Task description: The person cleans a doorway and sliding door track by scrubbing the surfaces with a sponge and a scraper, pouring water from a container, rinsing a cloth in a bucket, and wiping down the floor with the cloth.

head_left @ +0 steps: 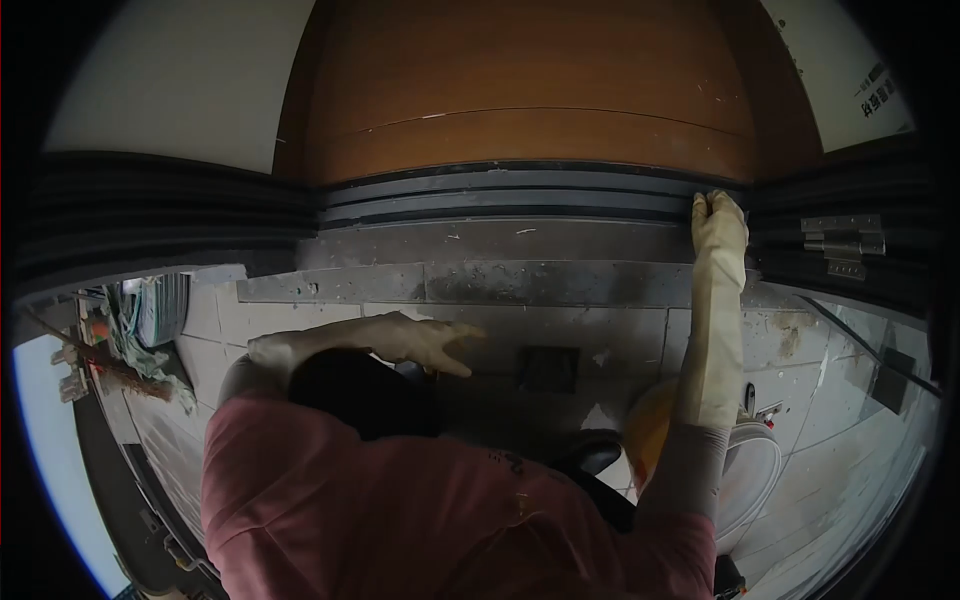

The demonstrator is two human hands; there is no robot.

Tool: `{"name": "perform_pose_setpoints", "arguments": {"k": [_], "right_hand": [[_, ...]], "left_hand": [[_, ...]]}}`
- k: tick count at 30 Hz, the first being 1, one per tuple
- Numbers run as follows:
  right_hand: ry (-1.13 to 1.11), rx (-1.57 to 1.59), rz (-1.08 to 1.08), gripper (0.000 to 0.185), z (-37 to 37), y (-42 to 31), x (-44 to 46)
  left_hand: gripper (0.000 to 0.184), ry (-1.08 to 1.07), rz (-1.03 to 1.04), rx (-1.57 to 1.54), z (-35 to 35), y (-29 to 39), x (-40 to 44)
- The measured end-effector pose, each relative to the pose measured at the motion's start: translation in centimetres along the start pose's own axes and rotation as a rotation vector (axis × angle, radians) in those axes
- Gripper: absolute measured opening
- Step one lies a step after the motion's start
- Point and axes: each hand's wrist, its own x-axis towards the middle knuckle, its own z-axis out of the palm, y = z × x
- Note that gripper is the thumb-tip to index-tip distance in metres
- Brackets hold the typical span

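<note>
Both my hands wear long cream rubber gloves. My right hand reaches forward to the right end of a dark metal door track, its fingers bent down onto the grooves. Something small and pale shows at the fingertips, too unclear to name. My left hand hangs over the tiled floor with thumb and fingers apart, and nothing is in it. Between that hand and the track runs a wet grey stone sill with drops and bits of dirt on it.
A brown wood floor lies beyond the track. Dark door frames stand on both sides, with a metal hinge on the right. A yellow container and a white bucket stand by my right arm. A floor drain is set in the tiles.
</note>
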Motion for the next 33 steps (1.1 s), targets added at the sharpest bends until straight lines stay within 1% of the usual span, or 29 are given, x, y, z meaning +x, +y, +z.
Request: {"name": "perform_pose_setpoints", "arguments": {"k": [1, 2, 3, 5, 6, 7, 8, 9, 10, 11, 13, 14, 16, 17, 18, 19, 20, 21, 22, 23, 25, 26, 27, 28, 29, 30, 31, 32, 33], "right_hand": [[0.115, 0.577, -0.002, 0.009, 1.3, 1.7, 2.0], [0.136, 0.244, -0.173, 0.010, 1.7, 1.0, 1.0], [0.215, -0.087, -0.332, 0.012, 2.2, 0.3, 0.0], [0.657, 0.188, -0.700, 0.016, 11.7, 4.6, 1.3], [0.677, 0.139, -0.798, 0.013, 14.0, 0.2, -2.2], [0.453, -0.075, -0.864, 0.015, 13.8, -5.8, -7.5], [0.341, -0.101, -0.849, 0.019, 16.3, -10.1, -11.7], [0.221, -0.106, -0.885, 0.026, 19.4, -13.1, -14.6], [0.183, -0.155, -0.975, 0.032, 23.8, -15.0, -16.3], [0.076, -0.164, -1.007, 0.036, 26.8, -18.1, -18.7], [-0.110, -0.125, -1.270, 0.039, 32.3, -23.1, -23.5], [-0.169, -0.071, -1.342, 0.039, 33.5, -25.1, -25.5], [-0.054, -0.098, -1.327, 0.040, 37.2, -25.1, -25.9], [-0.155, -0.098, -1.467, 0.035, 34.7, -24.7, -24.2], [-0.286, -0.103, -1.493, 0.029, 31.6, -23.8, -22.7], [-0.316, -0.155, -1.488, 0.025, 27.9, -22.5, -20.9], [-0.324, -0.177, -1.488, 0.026, 26.5, -19.7, -18.3], [-0.254, -0.212, -1.487, 0.024, 23.8, -17.4, -16.3], [-0.278, -0.254, -1.377, 0.021, 22.3, -15.1, -14.5], [-0.233, -0.259, -1.328, 0.020, 20.1, -14.5, -13.5], [-0.166, -0.163, -1.249, 0.023, 20.7, -14.9, -14.6], [-0.097, -0.103, -1.309, 0.022, 21.9, -16.8, -16.3], [-0.106, -0.013, -1.345, 0.021, 24.5, -18.6, -18.0], [-0.079, 0.140, -1.421, 0.016, 28.8, -19.9, -18.8], [-0.102, 0.079, -1.429, 0.012, 30.1, -22.8, -21.0], [-0.176, 0.093, -1.433, 0.011, 31.4, -24.6, -22.1], [-0.555, 0.566, -1.150, 0.011, 35.9, -24.0, -22.6], [-0.753, 0.787, -0.989, 0.012, 36.9, -24.0, -23.4], [-0.919, 1.013, -0.798, 0.013, 35.9, -25.5, -24.6]], "left_hand": [[0.071, 0.021, 0.115, -0.330, 0.6, -3.3, 1.4], [0.066, 0.124, 0.252, -0.376, 0.9, -4.7, 1.6], [0.062, 0.217, 0.260, -0.451, 1.1, -5.3, 1.7], [0.058, 0.362, 0.276, -0.584, 0.5, -5.7, 1.2], [0.058, 0.386, 0.280, -0.615, 0.3, -5.7, 0.9], [0.057, 0.450, 0.321, -0.534, 0.3, -5.7, 0.7], [0.056, 0.506, 0.354, -0.444, 0.3, -5.8, 0.6], [0.056, 0.510, 0.346, -0.463, 0.9, -6.0, 1.3], [0.055, 0.416, 0.430, -0.460, 1.4, -6.7, 2.8], [0.054, 0.326, 0.516, -0.449, 2.0, -7.6, 4.2], [0.042, 0.527, 0.819, -0.396, 5.1, -9.7, 6.8], [0.042, 0.533, 0.826, -0.394, 5.9, -10.5, 6.9], [0.042, 0.447, 0.602, -0.427, 6.3, -11.7, 5.2], [0.043, 0.439, 0.511, -0.440, 6.7, -12.2, 4.7], [0.043, 0.448, 0.442, -0.459, 7.5, -12.7, 4.5], [0.043, 0.458, 0.385, -0.480, 8.1, -13.5, 4.3], [0.043, 0.469, 0.342, -0.502, 8.6, -14.3, 4.3], [0.043, 0.481, 0.318, -0.523, 8.8, -15.0, 4.4], [0.043, 0.488, 0.307, -0.533, 8.7, -15.4, 4.5], [0.043, 0.498, 0.313, -0.537, 8.3, -15.4, 4.5], [0.043, 0.505, 0.379, -0.513, 6.8, -14.8, 5.2], [0.043, 0.506, 0.430, -0.494, 6.1, -14.1, 5.6], [0.043, 0.511, 0.487, -0.469, 5.3, -13.2, 6.1], [0.043, 0.523, 0.553, -0.431, 4.3, -12.0, 6.2], [0.043, 0.529, 0.602, -0.384, 3.6, -10.8, 5.6], [0.044, 0.487, 0.630, -0.290, 3.2, -9.1, 4.2], [0.044, 0.504, 0.630, -0.299, 3.2, -8.8, 4.7], [0.044, 0.454, 0.677, -0.256, 3.1, -9.0, 5.5], [0.045, 0.389, 0.719, -0.210, 3.5, -9.5, 6.2]]}}
